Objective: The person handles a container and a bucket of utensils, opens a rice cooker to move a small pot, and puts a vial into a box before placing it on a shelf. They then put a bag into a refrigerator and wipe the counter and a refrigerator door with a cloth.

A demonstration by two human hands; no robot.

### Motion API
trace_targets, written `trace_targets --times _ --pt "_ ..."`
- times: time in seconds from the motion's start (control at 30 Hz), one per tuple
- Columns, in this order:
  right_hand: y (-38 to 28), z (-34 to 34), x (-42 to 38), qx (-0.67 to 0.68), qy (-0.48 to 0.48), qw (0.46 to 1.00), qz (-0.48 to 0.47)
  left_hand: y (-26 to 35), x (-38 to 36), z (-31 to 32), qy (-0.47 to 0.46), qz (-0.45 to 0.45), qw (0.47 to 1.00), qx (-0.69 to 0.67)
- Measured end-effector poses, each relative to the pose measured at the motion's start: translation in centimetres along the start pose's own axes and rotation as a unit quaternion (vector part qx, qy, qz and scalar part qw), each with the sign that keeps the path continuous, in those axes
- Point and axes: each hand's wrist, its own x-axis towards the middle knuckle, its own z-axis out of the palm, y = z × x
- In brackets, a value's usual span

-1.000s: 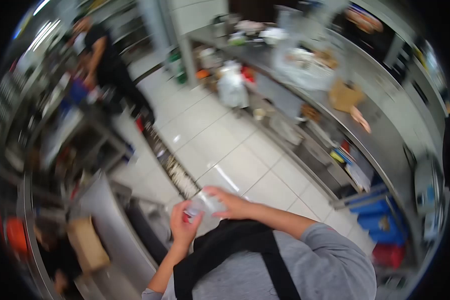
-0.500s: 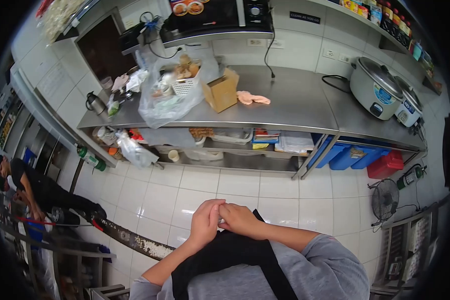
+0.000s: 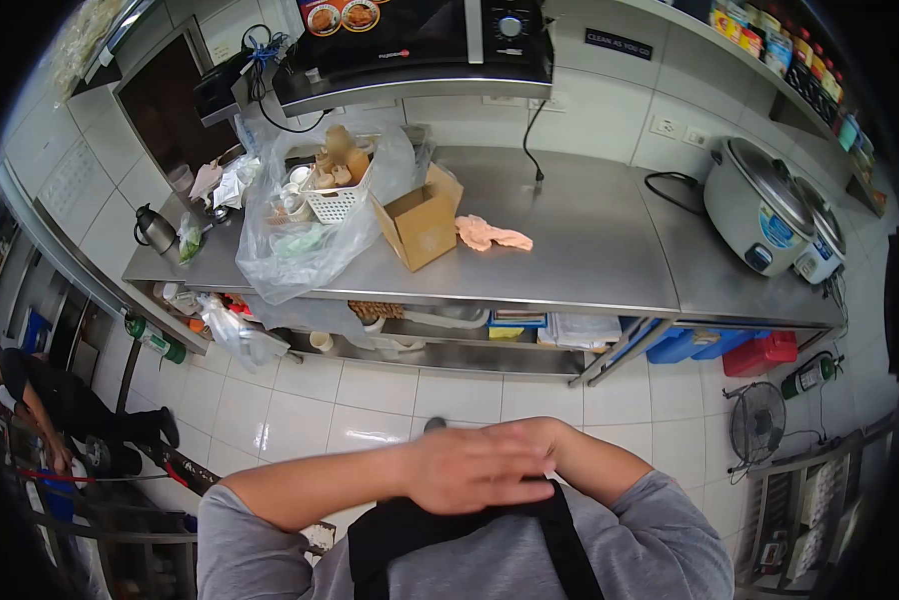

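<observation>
Low in front of my chest, my left hand [image 3: 480,470] lies across my right hand, its fingers stretched out toward the right and a little blurred. I see nothing held in it. Most of my right hand [image 3: 523,432] is covered by the left one, so its fingers are hidden. Both hands are over the bib of the black apron [image 3: 430,545]. Beyond them, apart from my hands, stands a steel counter [image 3: 580,235] with an open cardboard box [image 3: 420,235], a crumpled pink cloth [image 3: 494,234] and a clear plastic bag [image 3: 290,265] around a white basket [image 3: 342,207].
Two rice cookers [image 3: 765,205] stand at the counter's right end, under a shelf of bottles. A microwave [image 3: 400,35] sits above the counter. On the floor at right are a fan [image 3: 760,425] and a red box [image 3: 760,353]. Another person [image 3: 45,400] is at far left.
My hands were clasped together; now the left has slid across the right with its fingers straightened, and my left elbow has risen. The view has shifted, bringing the counter slightly closer.
</observation>
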Motion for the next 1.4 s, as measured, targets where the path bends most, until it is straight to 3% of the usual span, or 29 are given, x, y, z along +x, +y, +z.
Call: trace_targets --times 0.03,0.1,0.17,0.27,0.3,0.33,0.37,0.43,0.5,0.53,0.57,0.6,0.63,0.7,0.8,0.9,0.97,1.03,1.07,1.1,1.13,1.17,1.2,1.27,1.3,1.37,1.4 --pt "-1.2 -1.9 0.9 -0.027 0.051 0.998 0.012 -2.0 -0.3 -2.2 -0.018 -0.029 0.999 -0.007" --pt "-3.8 -5.3 3.1 -0.069 0.161 0.984 0.037 -6.5 -0.9 -7.2 -0.015 -0.097 0.973 0.207" --pt "-6.5 -8.5 6.0 -0.154 0.310 0.937 0.047 -12.3 -2.5 -10.9 -0.124 -0.146 0.971 0.144" --pt "-9.4 -13.0 9.4 -0.253 0.382 0.887 0.057 -19.0 -4.0 -13.9 -0.058 -0.114 0.986 0.109" --pt "-9.8 -14.7 10.4 -0.310 0.403 0.858 0.072 -20.8 -4.4 -14.6 -0.060 -0.109 0.987 0.104" --pt "-9.8 -16.1 11.2 -0.438 0.440 0.772 0.137 -22.4 -5.0 -15.1 -0.034 -0.145 0.979 0.142" --pt "-9.8 -17.6 12.1 -0.435 0.445 0.770 0.142 -23.9 -5.4 -15.4 -0.007 -0.182 0.967 0.179" --pt "-9.7 -19.9 13.4 -0.535 0.476 0.671 0.189 -26.5 -6.1 -15.6 0.016 -0.213 0.959 0.184" --pt "-10.4 -21.8 13.6 -0.528 0.464 0.674 0.229 -28.2 -6.7 -16.0 0.030 -0.224 0.962 0.153" --pt "-10.5 -22.9 13.3 -0.366 0.378 0.842 0.123 -28.7 -6.6 -16.4 0.028 -0.225 0.963 0.146" --pt "-10.5 -23.8 13.0 -0.176 0.270 0.947 0.004 -28.9 -6.5 -17.0 0.017 -0.116 0.987 0.107" --pt "-10.3 -24.7 12.7 0.109 0.142 0.982 0.058 -28.9 -5.6 -17.7 0.007 -0.003 0.998 0.067" --pt "-8.7 -24.8 13.2 0.225 0.072 0.972 -0.013 -28.7 -4.5 -17.9 0.042 0.053 0.995 0.078" --pt "-5.2 -25.0 13.9 0.292 -0.018 0.955 -0.056 -29.1 -3.0 -18.6 0.019 0.097 0.993 0.066" --pt "-3.8 -26.6 14.7 0.329 -0.061 0.941 -0.042 -30.4 -2.7 -19.3 -0.056 0.183 0.979 0.069" --pt "-2.7 -27.8 15.9 0.386 -0.134 0.912 -0.022 -31.8 -2.2 -19.8 -0.027 0.239 0.970 0.044" --pt "-1.0 -29.0 16.0 0.400 -0.111 0.909 -0.037 -33.3 -2.0 -20.9 -0.047 0.261 0.963 0.044" --pt "-2.0 -31.9 15.7 0.208 -0.146 0.962 -0.099 -35.1 -1.6 -23.0 -0.067 0.289 0.953 0.056" --pt "-5.6 -32.6 14.9 0.168 -0.009 0.980 -0.104 -35.8 -1.7 -24.4 -0.070 0.186 0.977 0.072" --pt "-8.1 -33.5 14.1 0.288 0.072 0.953 -0.057 -36.3 -1.9 -25.4 -0.070 0.082 0.990 0.086" --pt "-9.9 -33.7 13.9 0.123 0.215 0.968 -0.035 -36.7 -2.3 -25.7 -0.068 0.084 0.990 0.089" --pt "-11.0 -33.8 13.8 -0.047 0.349 0.936 -0.014 -37.2 -2.9 -25.7 -0.079 -0.027 0.994 0.067" --pt "-11.0 -33.8 13.6 -0.050 0.350 0.935 -0.015 -37.4 -3.2 -25.7 -0.090 -0.135 0.986 0.043" --pt "-10.7 -33.8 13.2 0.073 0.292 0.954 0.013 -37.3 -3.2 -25.4 -0.102 -0.131 0.986 0.001" --pt "-10.6 -33.6 13.5 0.070 0.295 0.953 0.013 -37.1 -3.2 -25.3 -0.112 -0.127 0.985 -0.043" --pt "-10.1 -32.7 14.6 0.237 0.215 0.940 -0.115 -36.6 -3.1 -25.5 -0.124 -0.110 0.985 -0.052" --pt "-9.6 -32.6 14.9 0.234 0.209 0.942 -0.121 -36.3 -3.2 -25.6 -0.135 -0.099 0.984 -0.060"
